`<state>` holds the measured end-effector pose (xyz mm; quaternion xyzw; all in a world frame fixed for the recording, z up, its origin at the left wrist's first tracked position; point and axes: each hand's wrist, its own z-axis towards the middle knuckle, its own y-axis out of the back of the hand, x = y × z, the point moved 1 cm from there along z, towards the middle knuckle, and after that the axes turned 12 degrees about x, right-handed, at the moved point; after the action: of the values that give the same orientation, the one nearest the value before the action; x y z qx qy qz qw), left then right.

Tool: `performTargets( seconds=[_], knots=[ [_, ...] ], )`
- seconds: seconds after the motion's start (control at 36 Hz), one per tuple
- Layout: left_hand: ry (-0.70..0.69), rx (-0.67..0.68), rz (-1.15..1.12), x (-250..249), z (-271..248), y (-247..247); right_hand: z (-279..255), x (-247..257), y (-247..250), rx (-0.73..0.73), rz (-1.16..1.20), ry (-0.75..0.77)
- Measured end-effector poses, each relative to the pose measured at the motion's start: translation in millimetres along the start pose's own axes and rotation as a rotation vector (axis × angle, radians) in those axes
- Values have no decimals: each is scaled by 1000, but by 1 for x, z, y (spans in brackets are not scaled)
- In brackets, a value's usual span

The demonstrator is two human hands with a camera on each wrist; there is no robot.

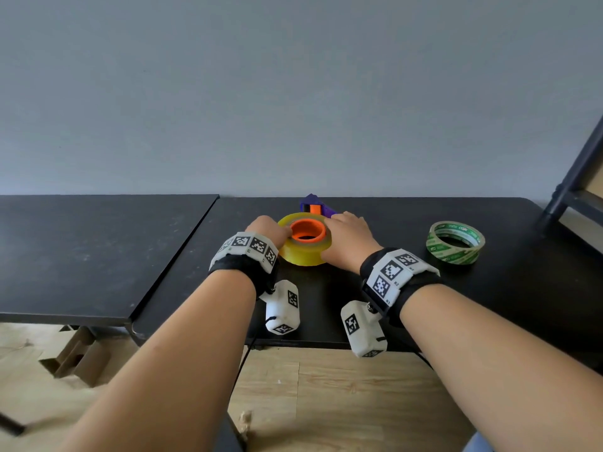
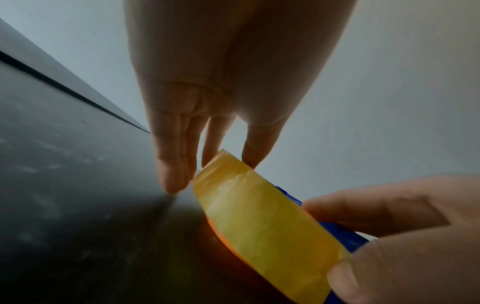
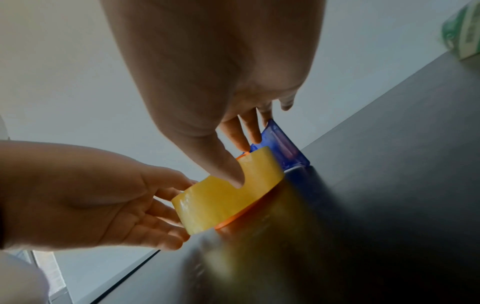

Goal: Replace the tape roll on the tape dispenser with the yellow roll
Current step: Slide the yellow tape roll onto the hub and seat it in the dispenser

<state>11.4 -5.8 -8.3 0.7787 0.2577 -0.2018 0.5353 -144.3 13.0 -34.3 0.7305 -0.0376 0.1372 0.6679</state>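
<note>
The yellow roll [image 1: 305, 251] lies flat on the black table [image 1: 375, 305], seated on the orange hub [image 1: 308, 230] of the purple-blue dispenser [image 1: 316, 205]. My left hand [image 1: 269, 228] holds the roll's left side, thumb on its top edge near the hub and fingers down its outer wall. My right hand [image 1: 347, 231] holds the right side. In the right wrist view the right hand [image 3: 244, 162] has its thumb pressed on the yellow roll [image 3: 221, 197] while its fingers reach the dispenser [image 3: 283, 148] behind. The left wrist view shows my left hand [image 2: 207, 174] at the roll [image 2: 265, 222].
A green-printed tape roll [image 1: 455, 243] lies flat to the right of my right hand. A second black tabletop [image 1: 81, 256] adjoins on the left. A dark metal frame [image 1: 574, 187] stands at the far right. The wall is close behind the dispenser.
</note>
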Motion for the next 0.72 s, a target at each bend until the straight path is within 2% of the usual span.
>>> performTargets(
  seconds=[0.11, 0.28, 0.39, 0.5, 0.72],
  knots=[
    [-8, -24, 125, -1, 1, -1, -4, 1, 3, 11, 5, 22],
    [29, 17, 237, 5, 7, -4, -14, 12, 9, -8, 71, 114],
    [2, 71, 262, 12, 7, -4, -18, 16, 8, 33, 118, 129],
    [-28, 44, 269, 13, 0, -2, -20, 21, 6, 91, 142, 141],
    [-13, 19, 269, 10, 7, -3, -23, 29, 9, 78, 96, 157]
  ],
)
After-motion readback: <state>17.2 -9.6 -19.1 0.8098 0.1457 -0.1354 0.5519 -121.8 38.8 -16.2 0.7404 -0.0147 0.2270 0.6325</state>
